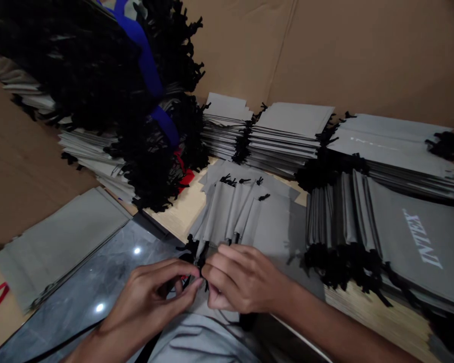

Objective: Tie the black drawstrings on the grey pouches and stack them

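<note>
My left hand (pixel 155 292) and my right hand (pixel 245 280) meet low in the middle of the head view. Thumb and fingertips of the left are pinched together at a black cord (pixel 202 259). The right hand is curled closed beside it, its fingertips at the same cord and partly hidden from me. Just beyond the fingers lie several grey drawstring pouches (pixel 221 212), overlapping, with knotted black cord ends. More flat grey fabric (pixel 280 222) spreads out beneath and to the right of them.
A tall heap of black-corded pouches (pixel 98 75), tied with a blue strap (pixel 151 73), rises at the left. Pouch stacks (pixel 291 121) line the back. Pouches printed INTEX (pixel 419 237) are at the right. A flat grey pile (pixel 64 242) lies left.
</note>
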Action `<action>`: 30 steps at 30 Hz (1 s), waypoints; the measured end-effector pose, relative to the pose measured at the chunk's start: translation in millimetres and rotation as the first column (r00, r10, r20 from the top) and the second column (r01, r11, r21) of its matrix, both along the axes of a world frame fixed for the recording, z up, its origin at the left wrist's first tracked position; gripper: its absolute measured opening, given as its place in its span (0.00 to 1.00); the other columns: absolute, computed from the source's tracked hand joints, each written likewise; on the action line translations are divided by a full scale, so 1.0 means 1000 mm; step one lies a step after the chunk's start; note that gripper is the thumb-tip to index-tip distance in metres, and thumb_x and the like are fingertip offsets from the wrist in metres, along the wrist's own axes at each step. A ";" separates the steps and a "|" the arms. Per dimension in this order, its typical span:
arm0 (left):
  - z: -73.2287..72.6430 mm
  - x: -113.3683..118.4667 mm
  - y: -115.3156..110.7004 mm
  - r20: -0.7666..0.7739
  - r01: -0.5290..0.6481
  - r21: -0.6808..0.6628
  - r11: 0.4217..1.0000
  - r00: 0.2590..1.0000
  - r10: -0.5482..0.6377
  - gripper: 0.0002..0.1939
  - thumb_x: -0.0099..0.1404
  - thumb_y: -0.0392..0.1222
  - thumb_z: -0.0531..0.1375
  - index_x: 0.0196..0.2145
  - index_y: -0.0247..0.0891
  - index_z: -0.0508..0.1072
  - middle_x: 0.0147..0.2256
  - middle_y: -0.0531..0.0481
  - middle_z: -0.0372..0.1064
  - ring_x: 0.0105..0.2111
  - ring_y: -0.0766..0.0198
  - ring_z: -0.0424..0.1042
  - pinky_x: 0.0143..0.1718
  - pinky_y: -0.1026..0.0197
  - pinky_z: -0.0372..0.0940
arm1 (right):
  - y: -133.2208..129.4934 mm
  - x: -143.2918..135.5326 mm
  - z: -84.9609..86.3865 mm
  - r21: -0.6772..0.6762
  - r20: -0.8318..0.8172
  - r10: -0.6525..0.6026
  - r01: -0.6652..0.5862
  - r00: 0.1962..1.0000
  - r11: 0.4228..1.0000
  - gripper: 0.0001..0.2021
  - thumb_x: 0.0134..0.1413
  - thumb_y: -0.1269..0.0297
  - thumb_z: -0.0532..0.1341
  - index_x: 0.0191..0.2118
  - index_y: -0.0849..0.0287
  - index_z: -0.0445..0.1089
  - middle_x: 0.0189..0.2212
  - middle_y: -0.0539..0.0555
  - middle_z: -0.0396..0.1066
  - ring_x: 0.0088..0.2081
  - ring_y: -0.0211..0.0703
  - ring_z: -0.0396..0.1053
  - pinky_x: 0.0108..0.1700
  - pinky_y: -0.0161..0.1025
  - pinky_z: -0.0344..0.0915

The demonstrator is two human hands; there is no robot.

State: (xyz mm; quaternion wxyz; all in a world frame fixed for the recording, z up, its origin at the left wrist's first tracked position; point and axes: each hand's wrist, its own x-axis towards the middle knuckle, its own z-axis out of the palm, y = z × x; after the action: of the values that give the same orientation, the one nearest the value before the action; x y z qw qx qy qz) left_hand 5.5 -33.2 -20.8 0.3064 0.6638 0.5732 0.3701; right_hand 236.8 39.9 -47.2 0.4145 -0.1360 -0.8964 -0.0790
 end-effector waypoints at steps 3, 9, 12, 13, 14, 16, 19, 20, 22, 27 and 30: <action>-0.002 -0.004 0.002 -0.048 0.058 0.001 0.998 0.997 -0.058 0.04 0.66 0.41 0.73 0.39 0.45 0.88 0.33 0.50 0.84 0.23 0.64 0.75 0.23 0.69 0.69 | 0.003 0.001 -0.003 0.065 0.028 0.018 -0.020 0.999 0.998 0.13 0.76 0.62 0.56 0.45 0.61 0.77 0.40 0.55 0.79 0.46 0.47 0.74 0.45 0.42 0.71; -0.005 -0.006 0.005 -0.234 0.268 0.049 0.962 0.940 -0.250 0.06 0.70 0.36 0.65 0.41 0.44 0.82 0.33 0.56 0.80 0.25 0.68 0.76 0.29 0.71 0.70 | 0.009 -0.004 -0.001 0.080 0.051 0.078 -0.082 0.996 0.993 0.15 0.77 0.62 0.54 0.37 0.59 0.71 0.29 0.51 0.67 0.32 0.43 0.65 0.30 0.42 0.59; -0.010 0.005 0.005 -0.303 0.370 0.067 0.927 0.892 -0.335 0.08 0.70 0.34 0.63 0.32 0.43 0.76 0.27 0.59 0.74 0.23 0.69 0.72 0.29 0.71 0.69 | 0.010 -0.004 0.006 0.045 0.051 0.075 -0.078 0.996 0.996 0.13 0.75 0.64 0.54 0.35 0.57 0.68 0.29 0.49 0.66 0.31 0.42 0.63 0.28 0.42 0.56; -0.012 0.009 0.006 -0.310 0.367 0.103 0.925 0.895 -0.321 0.09 0.70 0.34 0.63 0.31 0.42 0.75 0.26 0.58 0.73 0.22 0.70 0.71 0.28 0.71 0.68 | 0.011 -0.003 0.009 0.023 0.061 0.058 -0.060 0.996 0.998 0.11 0.74 0.64 0.55 0.35 0.56 0.68 0.29 0.49 0.67 0.32 0.42 0.63 0.28 0.42 0.56; -0.013 0.012 0.008 -0.307 0.349 0.146 0.926 0.906 -0.293 0.08 0.70 0.34 0.62 0.32 0.42 0.75 0.27 0.58 0.73 0.23 0.70 0.71 0.28 0.72 0.68 | 0.012 -0.001 0.012 -0.010 0.065 0.033 -0.032 0.997 0.999 0.10 0.72 0.65 0.56 0.36 0.56 0.68 0.30 0.49 0.68 0.32 0.42 0.64 0.28 0.41 0.56; -0.015 0.016 0.012 -0.269 0.294 0.218 0.931 0.935 -0.232 0.07 0.70 0.34 0.63 0.34 0.42 0.77 0.27 0.58 0.74 0.23 0.70 0.73 0.28 0.72 0.68 | 0.014 0.003 0.018 -0.112 0.053 -0.026 0.031 0.998 0.993 0.05 0.68 0.67 0.57 0.38 0.56 0.70 0.32 0.49 0.72 0.34 0.41 0.67 0.28 0.41 0.57; -0.012 0.015 0.017 -0.173 0.180 0.175 0.968 0.973 -0.150 0.04 0.67 0.37 0.67 0.37 0.43 0.83 0.27 0.58 0.77 0.22 0.70 0.74 0.25 0.73 0.67 | 0.019 0.008 0.027 -0.306 0.020 -0.052 0.055 0.998 0.950 0.05 0.63 0.70 0.58 0.41 0.56 0.72 0.35 0.49 0.76 0.36 0.39 0.70 0.29 0.39 0.59; -0.009 0.013 0.018 -0.143 0.139 0.117 0.983 0.982 -0.122 0.03 0.67 0.39 0.68 0.37 0.44 0.84 0.27 0.57 0.78 0.22 0.69 0.74 0.24 0.73 0.67 | 0.021 0.009 0.029 -0.366 0.027 -0.046 0.053 0.999 0.929 0.06 0.63 0.71 0.59 0.41 0.56 0.73 0.36 0.48 0.76 0.36 0.39 0.71 0.31 0.39 0.60; -0.004 0.008 0.016 -0.095 0.053 -0.021 0.998 0.994 -0.054 0.06 0.67 0.46 0.69 0.36 0.45 0.87 0.28 0.55 0.80 0.24 0.67 0.75 0.23 0.72 0.66 | 0.023 0.011 0.033 -0.455 0.068 -0.017 0.046 0.998 0.889 0.06 0.63 0.71 0.60 0.41 0.56 0.74 0.36 0.48 0.76 0.36 0.39 0.71 0.34 0.38 0.62; -0.001 -0.001 0.010 -0.012 -0.050 -0.237 0.970 0.999 0.049 0.12 0.68 0.53 0.68 0.37 0.44 0.87 0.25 0.54 0.76 0.25 0.65 0.72 0.24 0.70 0.64 | 0.021 0.015 0.043 -0.566 0.187 0.077 0.043 0.979 0.823 0.05 0.63 0.71 0.63 0.42 0.55 0.75 0.36 0.46 0.76 0.35 0.38 0.71 0.35 0.39 0.59; -0.009 -0.006 0.011 0.046 0.033 -0.324 0.945 0.999 -0.019 0.15 0.71 0.57 0.66 0.41 0.44 0.86 0.22 0.56 0.73 0.22 0.65 0.71 0.21 0.69 0.62 | 0.021 0.018 0.055 -0.582 0.275 0.060 0.116 0.960 0.805 0.04 0.66 0.70 0.64 0.42 0.54 0.75 0.37 0.45 0.76 0.36 0.37 0.72 0.33 0.40 0.55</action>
State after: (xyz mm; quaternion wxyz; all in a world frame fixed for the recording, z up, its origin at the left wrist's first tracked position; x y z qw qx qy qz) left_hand -0.3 -21.9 -29.7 0.4285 0.6036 0.6110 0.2806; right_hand 255.2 60.6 7.6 0.2188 -0.2593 -0.9232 0.1802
